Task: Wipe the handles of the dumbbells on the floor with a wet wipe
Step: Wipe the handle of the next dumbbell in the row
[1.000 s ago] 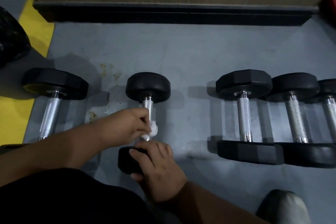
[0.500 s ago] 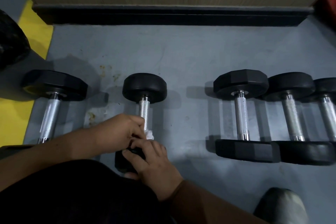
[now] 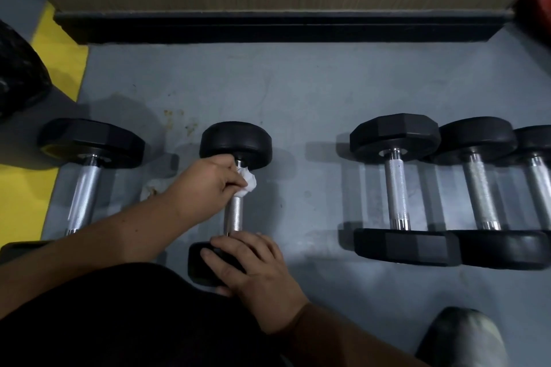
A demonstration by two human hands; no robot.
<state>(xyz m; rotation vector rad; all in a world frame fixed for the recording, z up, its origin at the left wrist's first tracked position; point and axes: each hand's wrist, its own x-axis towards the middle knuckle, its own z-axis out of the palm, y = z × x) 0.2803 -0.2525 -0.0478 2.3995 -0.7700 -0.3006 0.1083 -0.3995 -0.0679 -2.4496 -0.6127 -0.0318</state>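
Note:
A small round-headed dumbbell (image 3: 235, 144) lies on the grey floor in front of me, its steel handle (image 3: 233, 216) pointing away. My left hand (image 3: 205, 183) pinches a crumpled white wet wipe (image 3: 247, 183) around the far end of that handle, just below the far head. My right hand (image 3: 253, 271) grips the near black head (image 3: 199, 261) and holds it down. A larger dumbbell (image 3: 85, 197) lies to the left. Three more dumbbells (image 3: 396, 194) lie side by side on the right.
A dark skirting board (image 3: 283, 28) under a wood-panelled wall runs across the back. A yellow floor strip (image 3: 18, 202) and a black bag (image 3: 18, 80) sit at the left. My shoe (image 3: 462, 337) is at the lower right, my dark-clad knee (image 3: 119, 322) at the bottom.
My left hand has slid the wipe along the handle from its near end up to the far head. My right hand stayed on the near head.

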